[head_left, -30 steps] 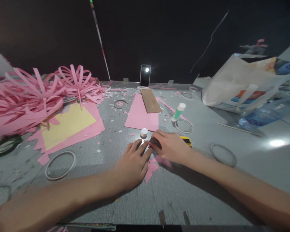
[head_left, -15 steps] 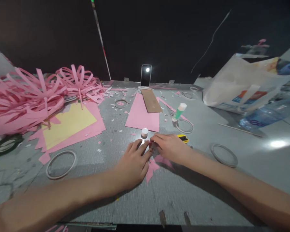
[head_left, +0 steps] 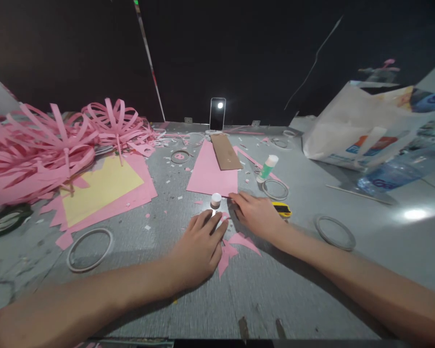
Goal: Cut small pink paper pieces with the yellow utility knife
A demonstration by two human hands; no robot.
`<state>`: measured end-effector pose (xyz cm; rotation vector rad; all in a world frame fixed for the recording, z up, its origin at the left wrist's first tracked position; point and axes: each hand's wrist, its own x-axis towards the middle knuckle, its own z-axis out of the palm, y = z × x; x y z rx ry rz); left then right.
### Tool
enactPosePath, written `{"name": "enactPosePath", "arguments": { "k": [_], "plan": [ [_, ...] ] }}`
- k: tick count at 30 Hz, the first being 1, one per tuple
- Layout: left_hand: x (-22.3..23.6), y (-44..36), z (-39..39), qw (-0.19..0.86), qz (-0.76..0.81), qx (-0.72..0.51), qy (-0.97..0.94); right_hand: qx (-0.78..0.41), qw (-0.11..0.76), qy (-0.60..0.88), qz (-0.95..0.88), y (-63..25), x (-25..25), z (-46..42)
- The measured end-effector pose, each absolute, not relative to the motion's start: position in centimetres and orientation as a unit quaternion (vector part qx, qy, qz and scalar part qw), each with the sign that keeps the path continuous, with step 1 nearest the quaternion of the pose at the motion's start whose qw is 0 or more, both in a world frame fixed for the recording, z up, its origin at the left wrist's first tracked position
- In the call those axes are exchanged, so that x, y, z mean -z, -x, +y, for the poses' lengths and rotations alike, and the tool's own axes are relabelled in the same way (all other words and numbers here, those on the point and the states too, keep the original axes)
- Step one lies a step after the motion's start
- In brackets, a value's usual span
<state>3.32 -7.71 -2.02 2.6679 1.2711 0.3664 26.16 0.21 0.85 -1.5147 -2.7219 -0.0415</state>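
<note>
At the middle of the grey table [head_left: 148, 309]:
- one left hand [head_left: 201, 246], fingers loosely spread, tips on one small pink scrap [head_left: 224, 217]
- one right hand [head_left: 255, 212], fingers curled — whether they grip the one yellow cutter [head_left: 282, 209] beside them, I cannot tell
- one white cap [head_left: 216, 199], just beyond the left fingertips
- one pink sheet [head_left: 212, 171], one brown card [head_left: 225, 152] on it
- one glue stick [head_left: 267, 167]

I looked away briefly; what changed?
The right hand moved slightly right, opening a gap from the left hand and exposing a pink scrap. The yellow tool shifted right; whether it is held is unclear. The left hand, white cap and glue stick stayed put.
</note>
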Motion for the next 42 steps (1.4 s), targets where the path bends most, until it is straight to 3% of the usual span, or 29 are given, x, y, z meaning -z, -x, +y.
{"name": "enactPosePath", "arguments": {
  "k": [6,13,22,30,42],
  "plan": [
    [2.1,-3.3,-7.9,0.073,0.431,-0.129,-0.89,0.033,0.066,0.395,-0.916,-26.6,0.6,0.0],
    [1.8,-3.5,-7.9,0.061,0.436,-0.148,-0.885,0.031,0.058,0.32,-0.945,-26.5,1.1,-0.2],
    [1.6,-3.6,-6.5,0.107,0.467,-0.205,-0.853,-0.049,0.11,0.376,-0.919,-26.6,1.8,0.1],
    [0.8,-4.7,-4.5,0.147,0.531,-0.227,-0.803,-0.027,0.221,0.425,-0.877,-26.7,2.3,0.2],
    [-0.2,-4.2,-2.3,0.261,0.557,-0.247,-0.749,0.006,0.26,0.437,-0.861,-26.4,3.1,0.5]
  ]
}}
